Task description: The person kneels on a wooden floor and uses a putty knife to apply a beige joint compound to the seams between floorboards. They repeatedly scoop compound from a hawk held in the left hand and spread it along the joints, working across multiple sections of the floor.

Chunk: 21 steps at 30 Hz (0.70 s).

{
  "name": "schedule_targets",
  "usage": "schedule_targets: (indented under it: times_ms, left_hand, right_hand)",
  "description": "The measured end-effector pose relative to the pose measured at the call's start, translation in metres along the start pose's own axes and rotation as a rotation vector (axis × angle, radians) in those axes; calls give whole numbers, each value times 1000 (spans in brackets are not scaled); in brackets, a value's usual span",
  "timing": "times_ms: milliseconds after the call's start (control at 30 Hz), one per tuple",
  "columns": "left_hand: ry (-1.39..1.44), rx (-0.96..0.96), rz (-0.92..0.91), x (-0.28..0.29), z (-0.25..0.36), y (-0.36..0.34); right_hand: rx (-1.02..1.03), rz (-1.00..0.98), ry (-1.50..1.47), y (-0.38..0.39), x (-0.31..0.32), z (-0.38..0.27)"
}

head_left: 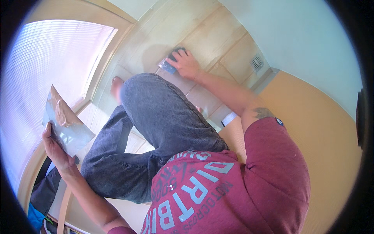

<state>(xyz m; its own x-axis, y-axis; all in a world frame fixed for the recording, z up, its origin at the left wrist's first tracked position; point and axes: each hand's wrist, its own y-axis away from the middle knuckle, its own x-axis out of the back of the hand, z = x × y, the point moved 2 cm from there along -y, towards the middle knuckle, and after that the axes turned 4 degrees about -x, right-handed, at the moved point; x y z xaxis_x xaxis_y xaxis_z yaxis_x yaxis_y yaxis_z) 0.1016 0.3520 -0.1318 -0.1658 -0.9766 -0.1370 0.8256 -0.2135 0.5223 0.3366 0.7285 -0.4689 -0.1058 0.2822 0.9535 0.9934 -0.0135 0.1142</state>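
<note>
Two grips, well apart — holds shiny plate [74, 141] by near edge with left hand [58, 151], likely staying clear of brown smear [62, 113]; clasps dark block [170, 58] on far floor [210, 33] with right hand [185, 65].

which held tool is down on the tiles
The dark tool under the right hand; the shiny pale plate in the left hand is raised off the tiles.

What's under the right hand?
A dark bluish tool pokes out past the right hand, with floor tiles around it. The hand covers the rest, so its whole shape can't be seen.
</note>
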Motion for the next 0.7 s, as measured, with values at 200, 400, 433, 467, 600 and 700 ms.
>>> schedule_targets:
  times_ms: [200,400,433,467,600,700]
  left_hand:
    - [-56,-4,90,-2,1,4]
    - [-14,-15,99,-5,-1,0]
    - [-2,-6,78,-6,-1,1]
    - [7,6,59,-6,-1,1]
    - [19,14,-3,-1,1,1]
    - [-47,-10,139,9,1,-1]
  right_hand:
    - [100,-71,84,17,-5,13]
    - [-328,-260,73,9,9,69]
    - [-497,-207,73,-1,18,100]
    - [-661,-153,65,-9,28,132]
    - [-901,-32,-59,-45,46,195]
    - [-843,-146,-105,-51,33,170]
